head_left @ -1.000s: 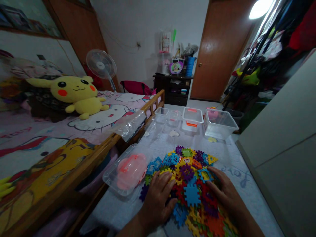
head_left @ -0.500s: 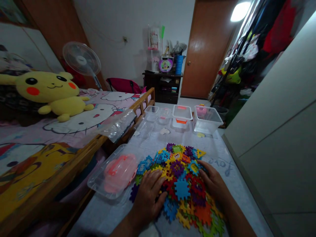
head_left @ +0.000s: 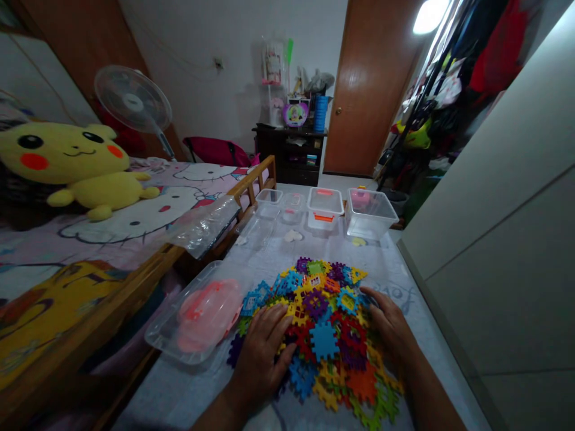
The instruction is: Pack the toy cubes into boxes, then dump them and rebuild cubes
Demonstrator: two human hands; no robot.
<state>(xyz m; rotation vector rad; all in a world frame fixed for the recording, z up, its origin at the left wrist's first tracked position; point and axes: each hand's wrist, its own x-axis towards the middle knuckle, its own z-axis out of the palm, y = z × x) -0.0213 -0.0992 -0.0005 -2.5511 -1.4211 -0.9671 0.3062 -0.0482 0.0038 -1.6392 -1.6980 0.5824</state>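
Observation:
A heap of colourful plastic building pieces with notched edges [head_left: 324, 342] lies on the cloth-covered table. My left hand [head_left: 263, 350] rests palm down on the heap's left side, fingers stretched out and thumb apart. At the right edge of the heap is my right hand [head_left: 390, 320], its fingers extended beside a blue and yellow square piece [head_left: 348, 300]. Neither hand has a piece visibly in its grip; what lies under the palms is hidden. A yellow triangular piece [head_left: 358, 275] sits at the back of the heap, near a green square piece [head_left: 318, 267].
Left of the heap lies a clear plastic lid [head_left: 157, 335] with pink-red lids in it. Clear containers, among them an open box [head_left: 371, 224] and one with orange clips [head_left: 326, 206], stand at the far end. A bed rail [head_left: 135, 278] runs along the left; a cabinet [head_left: 507, 299] borders the right.
The view has turned slightly, so the scene sits a little further left. My right hand has shifted slightly against the heap's edge; my left hand stays on the pieces.

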